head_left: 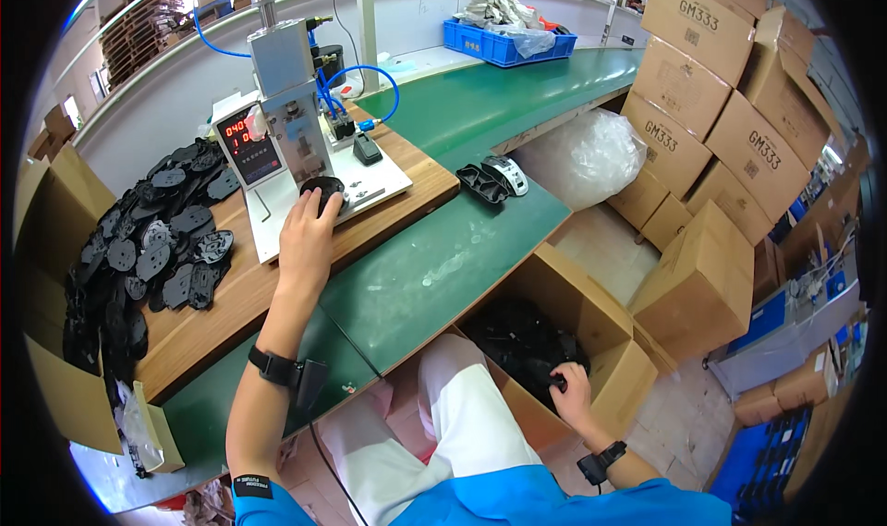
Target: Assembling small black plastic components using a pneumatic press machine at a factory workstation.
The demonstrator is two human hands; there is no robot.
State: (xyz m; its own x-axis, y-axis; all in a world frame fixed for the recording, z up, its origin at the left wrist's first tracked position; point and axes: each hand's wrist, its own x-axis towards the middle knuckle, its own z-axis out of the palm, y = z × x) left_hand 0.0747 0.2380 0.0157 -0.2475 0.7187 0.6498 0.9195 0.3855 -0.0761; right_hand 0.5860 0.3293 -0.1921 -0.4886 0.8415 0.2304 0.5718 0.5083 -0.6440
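Note:
At the small bench press, my left hand has its fingers curled round a black oval plastic part on the white base, below the press head. My right hand is lowered over the open cardboard box beside my legs, its fingers closed on a small black plastic piece. Many dark plastic parts fill the bottom of that box. A heap of flat black plastic base plates covers the wooden board left of the press.
Black and silver plastic shells lie on the green bench. Behind stands a blue crate of wrapped items. A clear plastic bag bulges beside the bench, near stacked cartons. Blue air hoses loop by the press.

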